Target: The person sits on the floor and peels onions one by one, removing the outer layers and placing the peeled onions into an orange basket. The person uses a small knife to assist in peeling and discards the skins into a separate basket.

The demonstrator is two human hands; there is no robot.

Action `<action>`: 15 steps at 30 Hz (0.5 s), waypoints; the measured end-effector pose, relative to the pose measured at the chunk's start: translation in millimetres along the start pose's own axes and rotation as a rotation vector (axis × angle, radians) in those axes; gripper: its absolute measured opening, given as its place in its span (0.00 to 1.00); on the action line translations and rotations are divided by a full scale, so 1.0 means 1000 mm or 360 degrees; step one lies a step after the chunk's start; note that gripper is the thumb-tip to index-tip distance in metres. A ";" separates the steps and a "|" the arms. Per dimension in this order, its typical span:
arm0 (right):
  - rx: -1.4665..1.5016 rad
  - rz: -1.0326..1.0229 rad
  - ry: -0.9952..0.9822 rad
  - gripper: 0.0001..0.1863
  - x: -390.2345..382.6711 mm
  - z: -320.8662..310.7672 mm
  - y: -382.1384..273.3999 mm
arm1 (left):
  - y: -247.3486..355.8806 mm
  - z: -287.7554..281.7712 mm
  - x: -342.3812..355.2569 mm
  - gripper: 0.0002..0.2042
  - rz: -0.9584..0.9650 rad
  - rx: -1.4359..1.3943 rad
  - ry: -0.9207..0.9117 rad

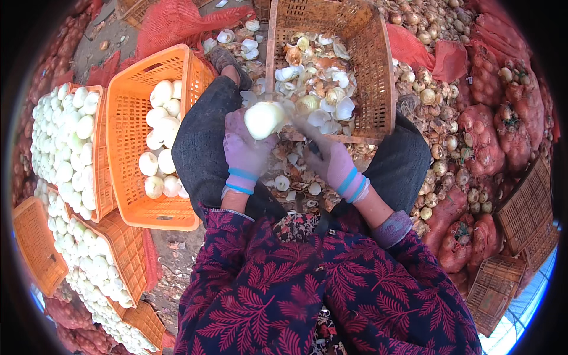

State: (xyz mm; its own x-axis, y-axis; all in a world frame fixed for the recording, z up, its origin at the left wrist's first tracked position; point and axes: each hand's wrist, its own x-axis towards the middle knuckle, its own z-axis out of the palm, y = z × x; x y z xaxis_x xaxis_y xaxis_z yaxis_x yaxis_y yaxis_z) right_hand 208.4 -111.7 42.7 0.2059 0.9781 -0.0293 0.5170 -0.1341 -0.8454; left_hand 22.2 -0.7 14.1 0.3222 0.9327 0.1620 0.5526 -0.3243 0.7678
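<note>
My left hand (241, 146), in a pink glove with blue cuff stripes, grips a white peeled onion (263, 120) just in front of a crate of onion skins. My right hand (328, 158), gloved the same way, is closed beside it, a little lower and to the right, its fingers blurred; what it holds I cannot make out. The brown plastic crate (377, 65) between my knees has papery skins and peel pieces (319, 115) in it. An orange crate (127, 136) at my left knee holds several white onions (155, 163).
Crates heaped with white onions (71, 136) line the left side. Loose unpeeled onions (441, 151) lie to my right, beside red mesh sacks (482, 136) and stacked brown crates (520, 207). Red mesh (171, 26) lies behind the orange crate, and scattered skins cover the ground.
</note>
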 end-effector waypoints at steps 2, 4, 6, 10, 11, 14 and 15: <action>0.0583 0.0737 0.0083 0.33 0.011 -0.019 0.005 | -0.003 0.000 -0.003 0.32 -0.0083 -0.0161 0.0017; 0.0715 0.0830 0.0057 0.34 0.019 -0.039 0.020 | -0.010 0.002 -0.007 0.33 -0.0164 -0.0363 0.0061; 0.0373 0.0651 -0.0100 0.36 0.020 -0.042 0.014 | -0.015 0.000 -0.007 0.33 -0.0083 -0.0297 0.0075; -0.0155 0.0118 -0.0306 0.40 0.016 -0.018 -0.024 | -0.011 0.003 -0.007 0.32 -0.0054 -0.0162 0.0030; -0.0170 0.0044 -0.0339 0.41 0.017 -0.009 -0.029 | -0.009 0.003 -0.007 0.31 -0.0021 -0.0140 0.0031; -0.0297 0.0164 -0.0497 0.42 0.033 0.005 -0.027 | -0.007 0.005 -0.009 0.30 0.0080 -0.0073 0.0053; -0.0356 0.0250 -0.0571 0.41 0.038 0.006 -0.028 | -0.008 0.003 -0.008 0.30 0.0118 -0.0058 0.0049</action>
State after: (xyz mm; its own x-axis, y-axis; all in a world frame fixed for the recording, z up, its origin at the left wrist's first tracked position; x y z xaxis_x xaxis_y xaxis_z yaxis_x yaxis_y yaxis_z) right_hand 196.6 -70.1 62.3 0.0158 0.9311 -0.3645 0.6776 -0.2780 -0.6809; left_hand 17.4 -6.2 4.2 0.3372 0.9110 0.2374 0.4998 -0.3869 0.7749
